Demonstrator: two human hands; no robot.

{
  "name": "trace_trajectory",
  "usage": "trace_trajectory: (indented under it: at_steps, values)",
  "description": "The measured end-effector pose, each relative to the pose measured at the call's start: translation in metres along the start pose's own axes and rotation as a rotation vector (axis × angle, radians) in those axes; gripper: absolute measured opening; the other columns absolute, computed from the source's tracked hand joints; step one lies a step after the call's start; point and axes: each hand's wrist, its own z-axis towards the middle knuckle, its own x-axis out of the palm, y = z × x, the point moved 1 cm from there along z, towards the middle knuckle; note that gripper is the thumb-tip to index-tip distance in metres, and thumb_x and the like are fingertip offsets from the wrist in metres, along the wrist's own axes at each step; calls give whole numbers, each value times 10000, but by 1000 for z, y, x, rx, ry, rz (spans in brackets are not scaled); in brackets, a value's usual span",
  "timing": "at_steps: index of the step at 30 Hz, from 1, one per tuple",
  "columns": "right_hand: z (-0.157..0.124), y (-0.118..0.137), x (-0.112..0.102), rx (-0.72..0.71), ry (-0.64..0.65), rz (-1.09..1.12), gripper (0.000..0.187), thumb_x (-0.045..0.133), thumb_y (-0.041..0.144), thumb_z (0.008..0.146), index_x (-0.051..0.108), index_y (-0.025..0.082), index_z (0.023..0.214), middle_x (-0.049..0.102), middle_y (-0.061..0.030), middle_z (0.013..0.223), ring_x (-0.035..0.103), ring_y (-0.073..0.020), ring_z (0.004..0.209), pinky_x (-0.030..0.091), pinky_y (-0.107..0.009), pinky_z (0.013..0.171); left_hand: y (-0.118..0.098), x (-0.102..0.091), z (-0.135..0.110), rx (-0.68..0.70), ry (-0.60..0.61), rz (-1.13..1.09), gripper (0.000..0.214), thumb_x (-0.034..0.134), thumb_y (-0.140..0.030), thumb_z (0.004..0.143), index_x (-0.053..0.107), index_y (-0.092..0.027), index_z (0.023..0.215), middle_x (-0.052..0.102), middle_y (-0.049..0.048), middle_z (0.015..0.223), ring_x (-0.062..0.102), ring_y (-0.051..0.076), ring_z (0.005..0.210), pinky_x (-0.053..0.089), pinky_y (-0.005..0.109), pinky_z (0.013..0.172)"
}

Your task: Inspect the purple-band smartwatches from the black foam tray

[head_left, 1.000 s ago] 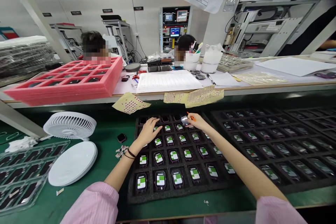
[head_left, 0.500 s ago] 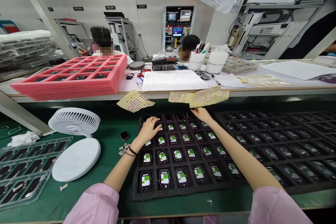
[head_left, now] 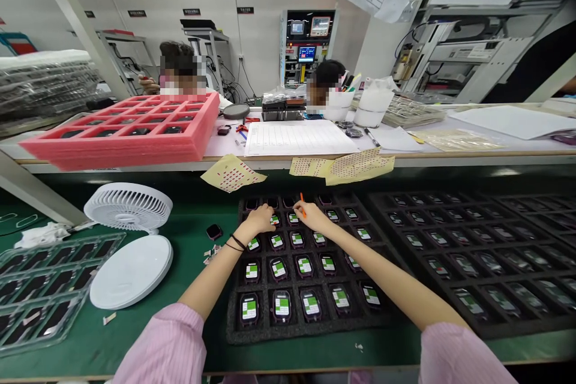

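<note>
My left hand (head_left: 258, 221) lies palm down on the upper left of a black foam tray (head_left: 233, 312), its fingers over a device with a green label (head_left: 274, 220). My right hand (head_left: 311, 216) is close beside it, pinching a thin orange tool (head_left: 302, 205) that points up and away from me. Rows of small black watch-like devices (head_left: 282, 306) with green-and-white labels sit in the tray's square cells. The cells at the far row look dark, with no labels showing. Both hands hide the cells beneath them.
A second black foam tray (head_left: 490, 270) lies to the right. To the left are a white fan (head_left: 128, 207), its round base (head_left: 130, 272), a clear plastic tray (head_left: 54, 288) and a loose black device (head_left: 214, 231). Sticker sheets (head_left: 360, 166) lie along the bench edge, and co-workers sit beyond.
My right hand has moved left and towards me, ending next to my left hand, and the orange tool shows again. My left hand has barely moved.
</note>
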Motion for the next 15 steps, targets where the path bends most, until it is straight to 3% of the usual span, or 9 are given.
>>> trace_trajectory:
  at_steps: [6,11,15]
  values:
    - [11,4,14,143,38,20,318,564,320,906,553,169,1187,580,-85,1192,606,-212,1003,524,-414,832,-2,3,9,-31,-17,-12,313,565,-315,893,557,-151,1160,554,96,1220,559,235,1079,482,462,906]
    - [12,5,18,156,70,147,307,553,316,913,557,166,1181,584,-88,1186,608,-209,993,524,-412,831,7,7,3,22,-119,-185,376,749,-170,652,592,-126,991,580,103,1095,543,248,1068,454,382,929]
    - [13,5,26,154,43,246,305,555,314,912,558,165,1178,584,-88,1187,607,-208,994,523,-413,834,13,12,-4,34,-270,-383,420,708,-93,574,546,-164,955,576,73,1022,563,242,991,461,367,871]
